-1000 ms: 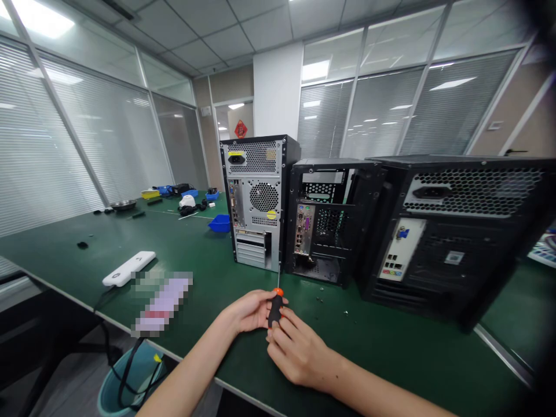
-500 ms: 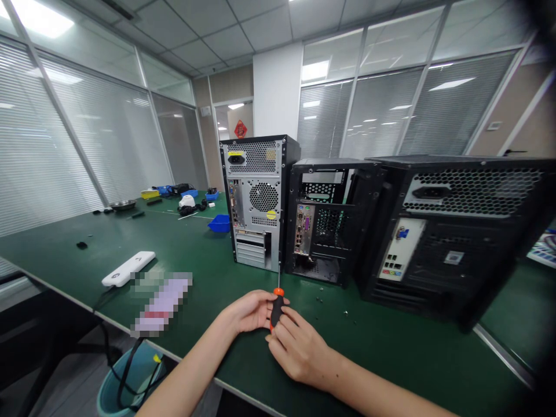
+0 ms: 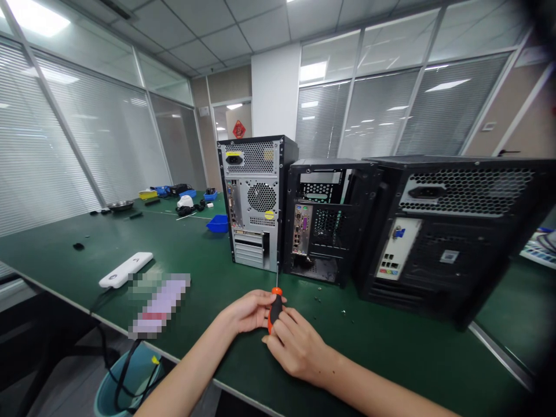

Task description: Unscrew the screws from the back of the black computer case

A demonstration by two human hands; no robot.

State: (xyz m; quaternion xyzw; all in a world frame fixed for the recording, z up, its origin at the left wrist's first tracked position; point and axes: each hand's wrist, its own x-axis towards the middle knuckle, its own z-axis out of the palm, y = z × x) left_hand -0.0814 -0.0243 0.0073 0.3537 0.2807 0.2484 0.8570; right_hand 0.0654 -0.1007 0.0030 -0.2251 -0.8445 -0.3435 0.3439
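Your left hand (image 3: 251,311) and right hand (image 3: 299,343) clamp the screwdriver (image 3: 275,310) | 3 computer cases (image 3: 254,202) ahead, screws (image 3: 318,299) right | shaft points away, at leftmost case's lower right corner

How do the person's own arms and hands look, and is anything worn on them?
The left hand and right hand are bare, without gloves. No sleeve, watch or bracelet shows on the left forearm or right forearm. No ring can be seen, but some fingers are partly hidden.
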